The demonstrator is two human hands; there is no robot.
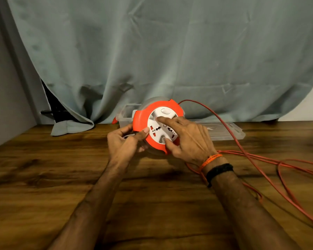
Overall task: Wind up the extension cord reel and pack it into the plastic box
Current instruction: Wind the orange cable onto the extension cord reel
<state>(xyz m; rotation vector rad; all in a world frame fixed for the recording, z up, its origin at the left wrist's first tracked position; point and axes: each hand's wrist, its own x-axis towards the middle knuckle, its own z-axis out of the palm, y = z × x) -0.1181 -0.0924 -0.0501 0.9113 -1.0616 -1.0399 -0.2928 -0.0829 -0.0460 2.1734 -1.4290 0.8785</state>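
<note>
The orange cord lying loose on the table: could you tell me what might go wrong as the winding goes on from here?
1. The orange cord crosses itself in loops on the table, so it may knot before reaching the reel.
2. A strand passes beneath the right hand at the wrist and could snag.
3. The left hand grips only the reel's rim, so it may slip.

Both my forearms extend forward, bare. My left hand (124, 139) is curled in a grip, thumb forward; my right hand (188, 139) lies fingers spread, wrist banded.
</note>
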